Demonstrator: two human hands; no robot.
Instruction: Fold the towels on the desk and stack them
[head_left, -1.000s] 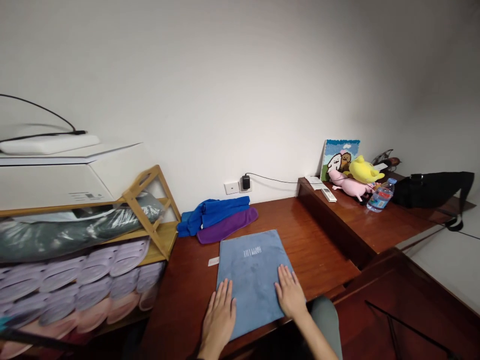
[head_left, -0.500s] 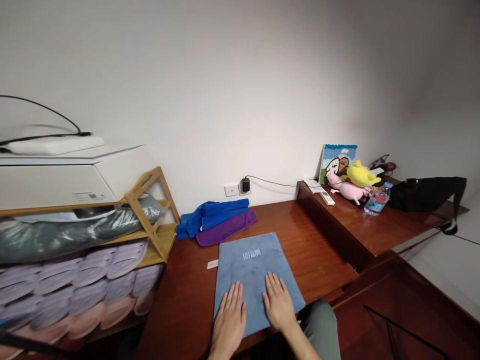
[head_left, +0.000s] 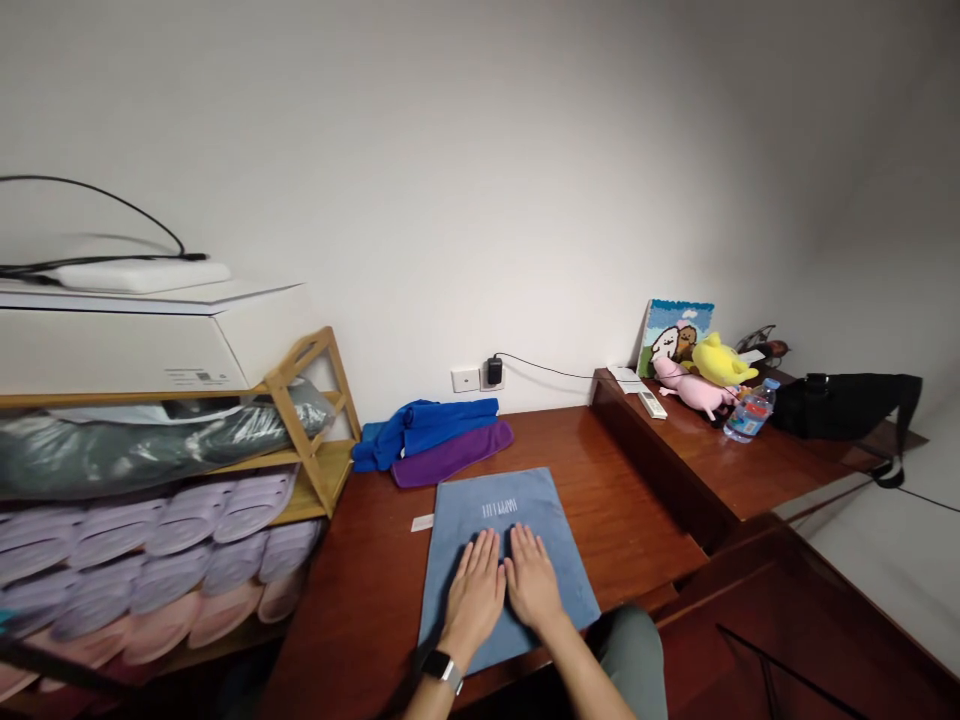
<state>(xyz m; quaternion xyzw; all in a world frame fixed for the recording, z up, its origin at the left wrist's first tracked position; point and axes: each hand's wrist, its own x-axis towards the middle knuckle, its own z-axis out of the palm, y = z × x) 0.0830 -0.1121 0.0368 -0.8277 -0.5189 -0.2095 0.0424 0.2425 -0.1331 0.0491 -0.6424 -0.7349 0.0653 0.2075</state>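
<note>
A blue-grey cloth (head_left: 457, 515) with white "HAPPY LIFE" lettering lies flat on the brown wooden table (head_left: 360, 580). The writing appears upside down from where I look. My left hand (head_left: 476, 590) rests palm down on the cloth, fingers stretched out, a watch on its wrist. Close beside it, my right hand (head_left: 532, 580) also lies flat on the cloth, its thumb near the left thumb. A small white tag (head_left: 422, 522) sticks out at the cloth's left edge. Behind it are a folded purple cloth (head_left: 454, 455) and a blue cloth (head_left: 435, 430).
At left stands a wooden rack (head_left: 311, 420) holding lilac and pink slippers (head_left: 180, 520), a bagged item and a white box (head_left: 150, 345). The raised right surface carries a water bottle (head_left: 750, 412), plush toys (head_left: 694, 388), a remote (head_left: 652, 403) and a black bag (head_left: 832, 405).
Both hands have slid forward on the cloth and come together, the left to the right and the right to the left. The left wrist's watch has come into view.
</note>
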